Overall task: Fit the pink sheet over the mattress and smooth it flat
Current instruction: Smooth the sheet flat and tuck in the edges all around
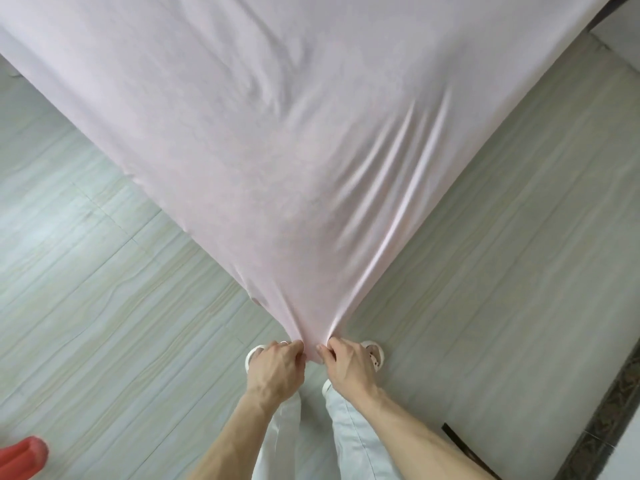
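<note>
Pale wood-grain floor [104,306] flanks the bed; the pink sheet [277,133] spreads from 12 o'clock down to its corner at 6. Left hand [275,367] and right hand [348,363] both pinch that corner, probably pulling it taut to hook under the mattress; creases radiate toward 1 o'clock.

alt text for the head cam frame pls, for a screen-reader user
Seen from above, a person's left hand and right hand pinch the near corner of a pink sheet and pull it taut over the mattress corner. Wrinkles fan out from the grip, mostly on the right. Pale wood-look floor surrounds the bed; a red object sits bottom left.
</note>
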A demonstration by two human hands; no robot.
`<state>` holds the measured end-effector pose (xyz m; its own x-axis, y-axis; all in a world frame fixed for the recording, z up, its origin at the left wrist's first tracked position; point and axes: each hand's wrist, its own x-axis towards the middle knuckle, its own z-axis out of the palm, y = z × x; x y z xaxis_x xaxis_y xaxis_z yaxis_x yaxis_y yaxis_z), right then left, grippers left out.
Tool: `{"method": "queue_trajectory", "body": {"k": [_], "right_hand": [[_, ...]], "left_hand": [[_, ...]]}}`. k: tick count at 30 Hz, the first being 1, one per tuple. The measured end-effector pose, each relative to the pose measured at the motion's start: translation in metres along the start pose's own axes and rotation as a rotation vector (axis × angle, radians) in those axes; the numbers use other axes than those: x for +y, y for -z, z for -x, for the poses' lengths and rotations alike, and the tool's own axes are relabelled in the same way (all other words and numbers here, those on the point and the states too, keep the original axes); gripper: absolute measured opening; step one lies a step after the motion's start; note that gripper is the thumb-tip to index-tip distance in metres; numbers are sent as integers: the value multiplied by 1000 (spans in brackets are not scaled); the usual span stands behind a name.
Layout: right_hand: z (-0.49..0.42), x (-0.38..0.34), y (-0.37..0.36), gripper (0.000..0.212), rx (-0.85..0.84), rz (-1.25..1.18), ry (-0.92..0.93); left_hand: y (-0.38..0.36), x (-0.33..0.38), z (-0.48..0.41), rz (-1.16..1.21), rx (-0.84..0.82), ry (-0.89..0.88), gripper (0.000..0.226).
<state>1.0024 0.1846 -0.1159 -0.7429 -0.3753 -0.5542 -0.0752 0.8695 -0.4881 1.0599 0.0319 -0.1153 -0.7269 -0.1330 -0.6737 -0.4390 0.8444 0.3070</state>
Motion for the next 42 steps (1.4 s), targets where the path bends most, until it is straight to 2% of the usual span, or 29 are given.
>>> {"method": "queue_trajectory", "body": {"k": [4, 7, 9, 13, 16, 18, 20, 21, 23, 24, 25, 28, 29, 30, 32, 34, 37, 38, 40, 42], "right_hand": [[-14, -10, 23, 46, -139, 102, -208], [-26, -16, 54, 37, -221, 116, -261], [-35, -23, 79, 32, -237, 125, -274], [-64, -45, 131, 20, -91, 148, -239], [-96, -55, 163, 14, 198, 109, -102], [-119, -55, 171, 19, 400, 162, 11], [-145, -44, 182, 37, 511, 228, 105], [-154, -41, 188, 48, 493, 246, 157], [-173, -14, 202, 62, 327, 331, 242], [-179, 7, 208, 62, 233, 383, 226], [-185, 35, 215, 62, 167, 401, 114], [-193, 112, 250, 67, -1, 120, -624], [-192, 127, 264, 68, -36, 34, -752], [-194, 140, 277, 68, -12, -31, -760], [-204, 144, 292, 70, 107, -188, -599], [-229, 134, 301, 69, 157, -458, -505], [-275, 122, 313, 55, 212, -1031, -602], [-287, 123, 316, 48, 241, -1150, -640], [-305, 134, 328, 38, 259, -1214, -677], [-309, 146, 335, 30, 246, -1121, -657]], "left_hand": [[33, 8, -19, -104, -91, 8, 23], [75, 15, -36, -265, -240, -19, 28], [112, 23, -46, -332, -259, -39, 32], [175, 57, -68, -265, -43, -91, 31], [203, 84, -96, -157, 165, -148, 26], [210, 93, -117, -117, 264, -169, 32], [208, 106, -144, -103, 381, -198, 41], [206, 109, -153, -112, 431, -197, 46], [198, 114, -171, -161, 481, -160, 54], [192, 114, -174, -205, 479, -136, 57], [187, 118, -178, -263, 472, -117, 59], [192, 135, -185, -345, 454, -33, 52], [199, 144, -190, -330, 478, 12, 46], [208, 157, -199, -329, 507, 48, 38], [222, 177, -216, -325, 547, 88, 29], [230, 198, -238, -291, 580, 49, 32], [235, 239, -267, -235, 564, -33, 48], [237, 250, -274, -227, 547, -54, 52], [241, 278, -292, -232, 510, -92, 56], [245, 296, -305, -247, 483, -110, 56]]}}
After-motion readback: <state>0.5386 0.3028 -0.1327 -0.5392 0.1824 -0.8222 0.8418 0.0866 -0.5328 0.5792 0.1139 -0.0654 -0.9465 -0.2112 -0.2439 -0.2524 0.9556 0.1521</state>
